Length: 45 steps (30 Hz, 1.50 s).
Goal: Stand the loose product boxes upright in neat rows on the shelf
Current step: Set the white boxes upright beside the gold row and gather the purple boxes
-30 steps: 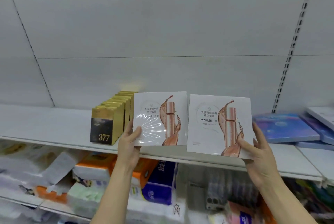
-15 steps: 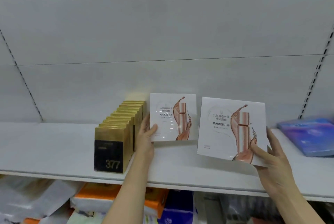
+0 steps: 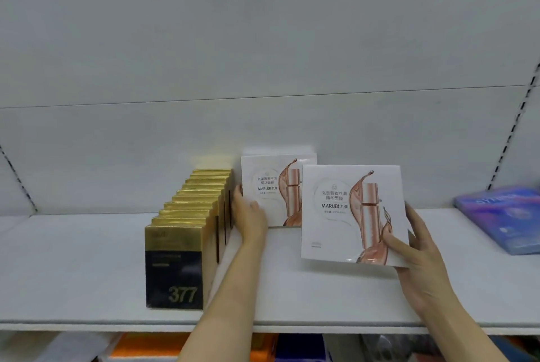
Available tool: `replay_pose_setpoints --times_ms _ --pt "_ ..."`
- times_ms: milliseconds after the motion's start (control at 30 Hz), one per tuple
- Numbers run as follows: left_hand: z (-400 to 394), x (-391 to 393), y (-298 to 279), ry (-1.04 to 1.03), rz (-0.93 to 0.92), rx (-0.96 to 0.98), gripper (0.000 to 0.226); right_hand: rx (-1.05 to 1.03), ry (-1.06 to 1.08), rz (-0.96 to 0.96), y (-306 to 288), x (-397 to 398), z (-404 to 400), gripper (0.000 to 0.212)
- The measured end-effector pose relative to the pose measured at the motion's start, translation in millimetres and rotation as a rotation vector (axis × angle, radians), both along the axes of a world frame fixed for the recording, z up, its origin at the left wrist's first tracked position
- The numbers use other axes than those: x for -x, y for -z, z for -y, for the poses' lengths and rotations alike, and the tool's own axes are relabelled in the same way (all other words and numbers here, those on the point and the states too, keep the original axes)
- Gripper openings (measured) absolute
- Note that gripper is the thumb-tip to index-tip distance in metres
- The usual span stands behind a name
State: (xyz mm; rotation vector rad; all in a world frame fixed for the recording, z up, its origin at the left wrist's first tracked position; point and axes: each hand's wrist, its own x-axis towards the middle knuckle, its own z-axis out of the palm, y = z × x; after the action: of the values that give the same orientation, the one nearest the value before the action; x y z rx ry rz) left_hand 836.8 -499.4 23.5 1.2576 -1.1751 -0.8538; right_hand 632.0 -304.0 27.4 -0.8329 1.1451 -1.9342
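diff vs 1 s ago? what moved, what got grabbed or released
The left hand has carried its white MARUBI box back onto the shelf, standing it upright near the back wall beside the row of gold boxes. The right hand has brought the second MARUBI box inward so it now overlaps the first. Nothing was released; both grips are unchanged. The gold row and the blue box stayed put.

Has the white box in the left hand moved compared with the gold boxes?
Yes. The white box in the left hand went back along the row of gold boxes, toward the shelf's rear wall.

Even, soft light; faint shadows; wide-angle bend & blur at edges.
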Motion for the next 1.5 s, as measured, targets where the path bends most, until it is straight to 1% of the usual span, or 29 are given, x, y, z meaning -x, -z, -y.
replay_pose_setpoints --times_ms 67,100,167,233,267,333,367,400,467,533,633,700,733,800,867,933,1100,1200,1300,1367,1433,1500 --pt "-11.4 6.1 -6.7 -0.055 0.188 -0.01 0.068 0.01 -0.011 -0.036 0.3 -1.1 8.4 0.064" --pt "-18.1 8.5 -7.2 -0.051 0.256 0.036 0.068 0.015 -0.019 -0.056 -0.2 -1.9 13.7 0.065" --pt "-28.1 9.4 -6.5 0.019 0.346 0.197 0.061 0.019 -0.043 -0.093 -2.6 -7.2 24.8 0.072" --pt "-34.9 6.4 -8.1 0.097 0.455 0.327 0.064 0.021 -0.078 -0.13 -3.8 -17.4 39.3 0.086" --pt "-38.5 3.2 -9.3 0.114 0.566 0.404 0.068 0.025 -0.088 -0.145 -1.6 -23.5 48.6 0.089" --pt "-43.4 -2.9 -9.3 0.103 0.876 0.57 0.076 0.035 -0.097 -0.164 4.6 -37.6 68.7 0.079" --pt "-43.2 -5.0 -6.3 0.107 0.999 0.627 0.082 0.038 -0.116 -0.171 7.5 -45.2 78.0 0.076" --pt "-41.1 -7.5 -2.8 0.124 1.086 0.651 0.087 0.032 -0.141 -0.172 11.0 -52.1 86.5 0.074" --pt "-31.5 -12.4 6.8 0.134 1.22 0.638 0.093 -0.015 -0.154 -0.18 18.0 -60.3 101.3 0.074" --pt "-22.3 -14.9 14.1 0.124 1.309 0.613 0.094 -0.088 -0.102 -0.239 23.3 -66.7 113.4 0.074" --pt "-15.5 -13.3 16.5 0.109 1.352 0.587 0.088 -0.185 0.066 -0.408 22.4 -78.9 124.3 0.074" --pt "-15.6 -12.4 15.2 0.1 1.36 0.579 0.089 -0.234 0.165 -0.508 20.2 -81.7 130.7 0.073" --pt "-16.0 -12.9 15.1 0.099 1.369 0.574 0.092 -0.227 0.172 -0.529 18.2 -79.8 133.9 0.071" --pt "-17.2 -15.0 15.9 0.087 1.361 0.568 0.099 -0.199 0.092 -0.504 11.1 -75.5 137.1 0.065" --pt "-18.2 -17.2 15.3 0.07 1.363 0.554 0.105 -0.206 0.015 -0.467 6.7 -71.4 138.3 0.053" --pt "-17.1 -18.4 14.3 0.064 1.378 0.537 0.107 -0.196 0.009 -0.456 3.8 -70.6 140.0 0.047" --pt "-14.7 -20.5 15.5 0.027 1.378 0.497 0.105 -0.218 -0.03 -0.471 1.1 -75.7 143.7 0.045" --pt "-15.4 -23.1 15.5 0.035 1.371 0.504 0.108 -0.232 -0.028 -0.525 -2.6 -77.4 143.6 0.047" --pt "-19.7 -22.7 12.8 0.057 1.351 0.507 0.1 -0.287 -0.009 -0.674 -3.7 -72.8 138.6 0.048" --pt "-28.0 -23.5 5.5 0.09 1.34 0.486 0.094 -0.33 0.054 -0.847 -2.6 -67.6 129.7 0.055" --pt "-38.4 -26.0 -0.4 0.136 1.385 0.443 0.089 -0.353 0.116 -1.027 -2.9 -61.7 113.1 0.064" --pt "-48.8 -28.5 -5.7 0.142 1.414 0.453 0.084 -0.327 0.174 -1.198 -4.2 -54.9 91.3 0.062"
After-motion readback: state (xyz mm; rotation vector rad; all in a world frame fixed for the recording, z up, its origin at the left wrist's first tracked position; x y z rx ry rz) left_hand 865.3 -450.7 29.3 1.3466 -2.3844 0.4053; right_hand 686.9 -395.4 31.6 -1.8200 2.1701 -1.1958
